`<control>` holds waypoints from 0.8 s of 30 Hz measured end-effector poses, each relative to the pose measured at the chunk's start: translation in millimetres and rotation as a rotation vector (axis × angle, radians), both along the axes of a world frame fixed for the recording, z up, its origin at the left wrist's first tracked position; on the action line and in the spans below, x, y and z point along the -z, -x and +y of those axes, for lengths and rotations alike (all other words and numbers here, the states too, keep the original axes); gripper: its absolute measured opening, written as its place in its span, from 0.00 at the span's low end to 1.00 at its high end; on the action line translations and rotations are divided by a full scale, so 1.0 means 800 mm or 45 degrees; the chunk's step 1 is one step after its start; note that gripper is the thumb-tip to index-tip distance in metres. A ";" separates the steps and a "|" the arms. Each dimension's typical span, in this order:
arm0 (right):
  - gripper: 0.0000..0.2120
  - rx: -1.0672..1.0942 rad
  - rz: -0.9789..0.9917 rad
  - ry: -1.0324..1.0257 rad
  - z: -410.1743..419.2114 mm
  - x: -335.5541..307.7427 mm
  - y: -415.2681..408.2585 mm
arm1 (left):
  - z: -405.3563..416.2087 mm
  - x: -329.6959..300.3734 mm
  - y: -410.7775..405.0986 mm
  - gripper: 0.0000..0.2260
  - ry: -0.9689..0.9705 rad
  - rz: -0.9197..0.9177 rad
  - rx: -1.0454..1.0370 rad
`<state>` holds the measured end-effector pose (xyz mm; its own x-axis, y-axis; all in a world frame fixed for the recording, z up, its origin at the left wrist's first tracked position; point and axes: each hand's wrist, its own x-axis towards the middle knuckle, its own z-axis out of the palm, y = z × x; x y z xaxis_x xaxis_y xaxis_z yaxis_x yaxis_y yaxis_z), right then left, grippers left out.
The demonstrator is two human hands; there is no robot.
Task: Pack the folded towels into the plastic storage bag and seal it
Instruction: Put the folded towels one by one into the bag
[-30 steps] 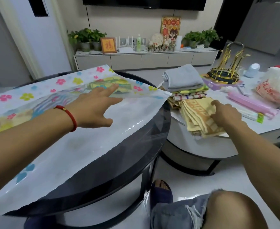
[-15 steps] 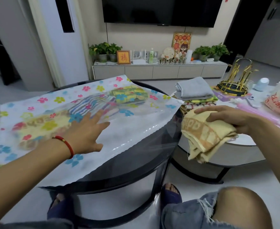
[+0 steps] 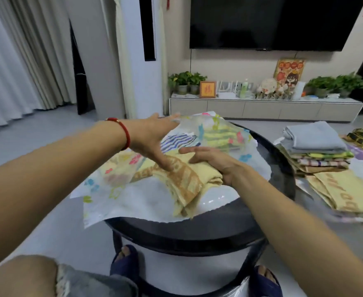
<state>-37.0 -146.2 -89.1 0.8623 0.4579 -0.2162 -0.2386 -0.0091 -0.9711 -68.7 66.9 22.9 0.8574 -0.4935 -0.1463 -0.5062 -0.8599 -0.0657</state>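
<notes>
On the dark round table (image 3: 197,234), I held the storage bag (image 3: 155,200) mouth up with my flat left hand (image 3: 152,136) so my right hand (image 3: 215,161), fingers straight, could push the yellow towel (image 3: 187,181) inside; the remaining stack (image 3: 317,151) waited at right.

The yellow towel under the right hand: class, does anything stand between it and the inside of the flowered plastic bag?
Nothing visible does. The left hand lifts the flowered plastic bag's upper sheet, and the yellow towel, under the right hand, lies at the mouth. The striped towel and green towel inside lie farther back.
</notes>
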 end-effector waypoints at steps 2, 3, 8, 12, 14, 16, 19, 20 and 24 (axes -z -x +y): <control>0.20 -0.078 0.000 0.000 0.053 -0.003 -0.019 | 0.003 -0.015 -0.003 0.56 0.019 0.032 -0.031; 0.21 -0.083 -0.022 -0.039 0.081 -0.005 -0.029 | 0.005 -0.020 -0.004 0.58 0.023 0.040 -0.042; 0.19 0.111 0.095 -0.205 0.187 0.027 -0.060 | 0.015 -0.041 -0.007 0.61 0.116 0.055 -0.082; 0.14 0.091 0.140 -0.109 0.205 0.073 -0.051 | 0.022 -0.038 -0.009 0.59 0.116 0.080 -0.055; 0.18 0.145 -0.049 0.063 0.201 0.080 -0.047 | 0.024 -0.032 -0.006 0.59 0.119 0.082 -0.073; 0.17 0.094 -0.176 0.204 0.191 0.075 -0.035 | 0.023 -0.026 -0.002 0.58 0.123 0.075 -0.066; 0.10 0.056 -0.409 0.417 0.160 0.064 -0.020 | 0.016 -0.012 0.005 0.54 0.178 0.016 -0.007; 0.07 0.030 -0.493 0.489 0.143 0.062 -0.015 | 0.012 -0.004 0.007 0.51 0.181 -0.026 0.026; 0.09 -0.011 -0.748 0.728 0.043 0.061 0.010 | -0.017 0.031 0.004 0.44 0.110 -0.213 0.068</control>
<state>-44.8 -111.9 -137.5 0.9046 0.4209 0.0679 0.3102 -0.5403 -0.7822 -71.7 53.5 -1.7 0.8386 -0.5432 0.0406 -0.5392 -0.8384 -0.0799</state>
